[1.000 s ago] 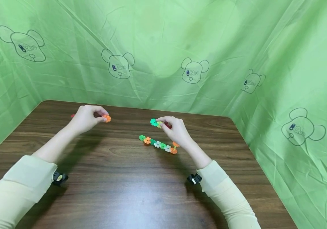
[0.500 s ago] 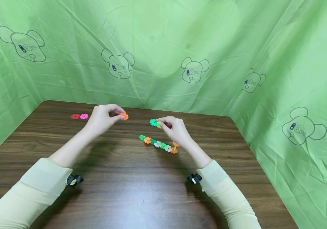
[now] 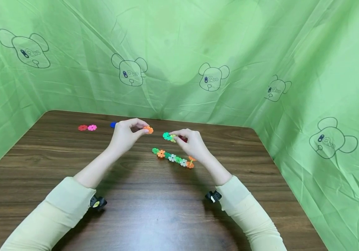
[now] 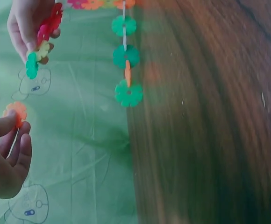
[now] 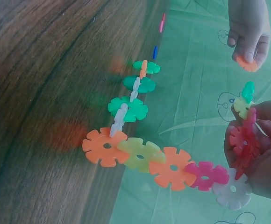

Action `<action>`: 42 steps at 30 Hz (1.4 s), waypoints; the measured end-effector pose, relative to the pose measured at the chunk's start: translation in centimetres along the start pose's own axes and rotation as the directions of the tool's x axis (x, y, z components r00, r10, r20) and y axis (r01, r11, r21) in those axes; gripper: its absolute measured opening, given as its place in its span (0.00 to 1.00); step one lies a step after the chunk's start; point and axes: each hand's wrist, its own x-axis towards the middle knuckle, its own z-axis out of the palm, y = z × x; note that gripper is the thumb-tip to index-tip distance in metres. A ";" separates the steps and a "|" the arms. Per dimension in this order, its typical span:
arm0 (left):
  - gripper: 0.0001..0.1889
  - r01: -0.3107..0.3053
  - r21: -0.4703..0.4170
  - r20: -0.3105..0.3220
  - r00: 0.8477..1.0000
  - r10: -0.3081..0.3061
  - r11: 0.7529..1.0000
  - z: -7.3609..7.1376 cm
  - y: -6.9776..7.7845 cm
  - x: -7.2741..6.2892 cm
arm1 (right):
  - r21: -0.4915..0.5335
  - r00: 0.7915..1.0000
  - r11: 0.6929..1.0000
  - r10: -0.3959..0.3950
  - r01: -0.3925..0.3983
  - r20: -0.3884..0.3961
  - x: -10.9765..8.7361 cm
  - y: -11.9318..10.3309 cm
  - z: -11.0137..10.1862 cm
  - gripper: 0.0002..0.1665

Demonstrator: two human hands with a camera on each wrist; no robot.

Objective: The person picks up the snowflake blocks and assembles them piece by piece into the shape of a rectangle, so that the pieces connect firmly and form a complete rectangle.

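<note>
My left hand (image 3: 123, 135) pinches a loose orange flower-shaped disc (image 3: 149, 130) between thumb and fingertips, above the table's far side. Just to its right, my right hand (image 3: 193, 143) grips linked flower discs. A green disc (image 5: 248, 92) forms their free end, pointing at the orange one across a small gap. Behind it come a yellow disc (image 5: 242, 108) and red ones (image 5: 244, 141), partly hidden by the fingers. In the right wrist view, the chain of discs (image 5: 174, 168) continues past a white disc (image 5: 232, 188) under the hand, then bends along the table in orange, white and green.
A red disc (image 3: 82, 128) and a pink disc (image 3: 92, 128) lie at the table's far left. A blue disc (image 3: 113, 124) shows partly behind the left hand. Green cloth (image 3: 173, 97) hangs round the back and sides of the wooden table (image 3: 154, 209).
My left hand has carried the orange disc rightward, close to the right hand, uncovering the red, pink and blue discs. My right hand has barely shifted.
</note>
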 end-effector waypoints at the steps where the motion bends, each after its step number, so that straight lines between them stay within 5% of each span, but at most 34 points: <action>1: 0.07 0.006 -0.012 -0.003 1.000 -0.006 1.000 0.2 0.0 0.0 | -0.001 1.000 1.000 0.000 0.000 0.001 0.0 0.0 0.0 0.11; 18: 0.06 0.027 -0.138 0.022 0.999 -0.024 0.990 3.1 -0.3 0.1 | 0.014 1.000 1.000 -0.004 0.004 0.015 -0.1 0.0 0.0 0.11; 42: 0.07 0.066 -0.195 0.052 0.997 -0.057 0.979 3.6 0.0 -0.1 | 0.001 1.000 1.000 0.022 -0.022 -0.006 -0.2 0.0 0.0 0.11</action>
